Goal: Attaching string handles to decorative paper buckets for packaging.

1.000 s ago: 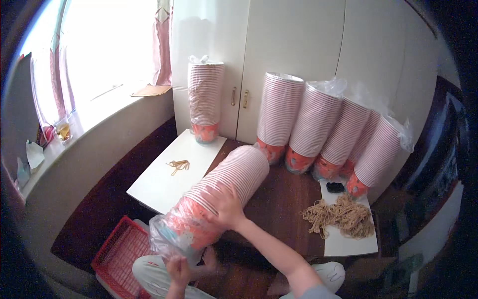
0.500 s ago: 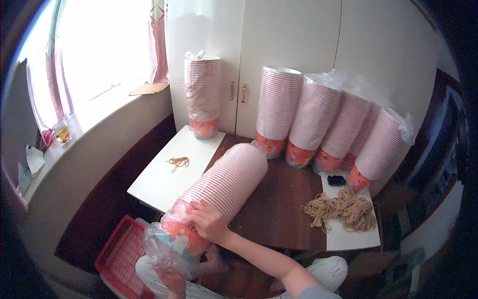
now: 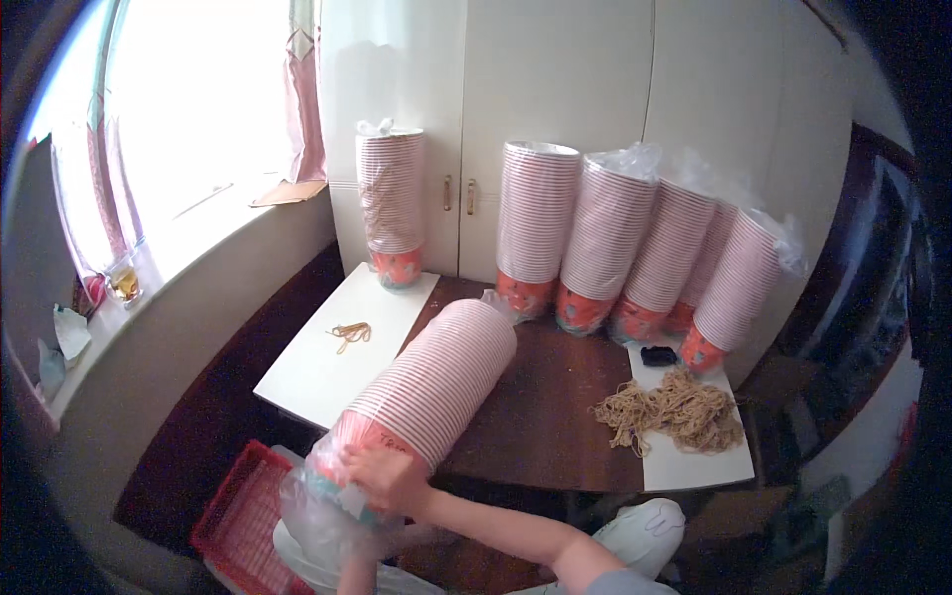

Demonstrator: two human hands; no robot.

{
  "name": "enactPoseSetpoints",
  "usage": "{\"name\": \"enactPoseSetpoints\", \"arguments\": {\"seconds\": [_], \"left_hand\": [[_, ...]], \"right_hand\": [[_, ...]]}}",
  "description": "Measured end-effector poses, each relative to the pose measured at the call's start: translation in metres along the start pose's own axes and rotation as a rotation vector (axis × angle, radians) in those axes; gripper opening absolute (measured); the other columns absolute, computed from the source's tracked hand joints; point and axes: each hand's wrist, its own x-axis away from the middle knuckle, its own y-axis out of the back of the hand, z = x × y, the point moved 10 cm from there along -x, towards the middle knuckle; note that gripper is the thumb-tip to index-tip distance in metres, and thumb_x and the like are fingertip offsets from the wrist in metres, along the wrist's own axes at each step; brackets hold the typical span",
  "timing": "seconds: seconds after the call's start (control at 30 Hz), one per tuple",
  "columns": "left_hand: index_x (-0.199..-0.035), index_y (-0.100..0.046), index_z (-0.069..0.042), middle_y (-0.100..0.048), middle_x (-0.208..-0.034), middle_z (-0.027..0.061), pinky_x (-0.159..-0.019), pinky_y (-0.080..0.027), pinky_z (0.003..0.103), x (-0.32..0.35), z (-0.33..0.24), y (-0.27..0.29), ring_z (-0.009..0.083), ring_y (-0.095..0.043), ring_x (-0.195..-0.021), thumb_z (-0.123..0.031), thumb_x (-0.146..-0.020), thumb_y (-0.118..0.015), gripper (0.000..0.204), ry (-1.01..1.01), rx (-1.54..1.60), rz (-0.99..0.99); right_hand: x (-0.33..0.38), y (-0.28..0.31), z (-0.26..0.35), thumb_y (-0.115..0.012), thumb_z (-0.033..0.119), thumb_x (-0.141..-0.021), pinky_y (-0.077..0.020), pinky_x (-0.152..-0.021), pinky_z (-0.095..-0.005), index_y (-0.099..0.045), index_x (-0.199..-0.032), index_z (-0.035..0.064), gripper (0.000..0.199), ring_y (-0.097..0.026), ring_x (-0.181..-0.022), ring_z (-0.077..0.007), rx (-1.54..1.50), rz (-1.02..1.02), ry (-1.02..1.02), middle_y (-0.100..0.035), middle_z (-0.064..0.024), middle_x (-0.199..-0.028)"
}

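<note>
A long stack of nested paper cups or tubs (image 3: 436,372), with pale rims and a red printed end, leans across the table's near edge in a clear plastic bag (image 3: 315,496). The stack's red end points toward me, and the bag bunches loosely around it. My right hand (image 3: 389,481) lies at that end with its fingers curled, gripping the plastic against the cup. Below it is my left hand (image 3: 369,545), smeared by motion and partly behind the bag, so its fingers cannot be made out.
Several similar bagged stacks (image 3: 535,213) stand upright at the back right, another stack (image 3: 391,193) at the back left. Tan strings (image 3: 684,412) and a small black object (image 3: 657,355) lie at right; a few strings (image 3: 349,335) lie at left. A red basket (image 3: 243,516) sits low by my legs.
My right hand has slid down the stack toward the bagged end. My left hand has moved slightly right, close beneath it. The whole view has shifted a little.
</note>
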Motion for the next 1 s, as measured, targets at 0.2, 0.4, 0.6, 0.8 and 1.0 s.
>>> {"name": "enactPoseSetpoints", "arguments": {"seconds": [0.2, 0.4, 0.6, 0.8, 1.0], "left_hand": [[-0.12, -0.04, 0.003, -0.051, -0.111, 0.0129, -0.079, -0.043, 0.029, -0.035, -0.076, -0.042, 0.0171, -0.052, -0.092, -0.023, -0.085, -0.047, 0.044, -0.061, -0.201, 0.074], [-0.12, -0.04, 0.003, -0.051, -0.111, 0.0129, -0.081, -0.042, 0.029, -0.087, -0.157, -0.117, 0.0173, -0.052, -0.093, -0.025, -0.084, -0.048, 0.046, -0.11, -0.398, 0.176], [-0.12, -0.04, 0.004, -0.051, -0.111, 0.0129, -0.083, -0.041, 0.03, -0.149, -0.221, -0.218, 0.0175, -0.051, -0.094, -0.026, -0.084, -0.05, 0.048, -0.153, -0.571, 0.271], [-0.123, -0.036, 0.003, -0.048, -0.115, 0.0146, -0.092, -0.034, 0.03, -0.231, -0.269, -0.347, 0.02, -0.046, -0.106, -0.026, -0.084, -0.053, 0.052, -0.262, -0.797, 0.336], [-0.099, -0.058, -0.008, -0.055, -0.094, 0.0141, -0.076, -0.044, 0.038, -0.276, -0.225, -0.443, 0.0326, -0.052, -0.095, -0.03, -0.077, -0.057, 0.031, -0.732, -1.438, 0.616]], "right_hand": [[-0.029, 0.018, 0.08, -0.06, 0.015, -0.073, -0.0466, -0.083, -0.0359, -0.059, -0.089, 0.0055, 0.019, -0.057, -0.099, -0.0193, -0.123, -0.133, 0.01, -0.061, -0.0061, -0.099], [-0.088, 0.077, 0.094, -0.058, 0.013, -0.077, -0.0379, -0.092, -0.0416, -0.058, -0.088, 0.0047, 0.014, -0.052, -0.107, -0.0222, -0.327, -0.131, 0.031, -0.06, -0.0068, -0.103], [-0.145, 0.16, 0.031, -0.056, 0.012, -0.078, -0.0409, -0.082, -0.0355, -0.058, -0.084, 0.002, 0.012, -0.056, -0.091, -0.0296, -0.235, -0.338, -0.106, -0.06, -0.0141, -0.092], [-0.186, 0.223, -0.098, -0.05, 0.017, -0.083, -0.0434, -0.073, -0.0276, -0.059, -0.091, -0.0006, 0.022, -0.056, -0.077, -0.0151, -0.341, -0.498, -0.457, -0.062, -0.0107, -0.085], [-0.192, 0.286, -0.179, -0.047, 0.024, -0.079, -0.0448, -0.072, -0.0391, -0.061, -0.092, 0.0052, 0.026, -0.058, -0.086, -0.0341, 0.138, -0.341, -0.548, -0.06, -0.0196, -0.089]]}}
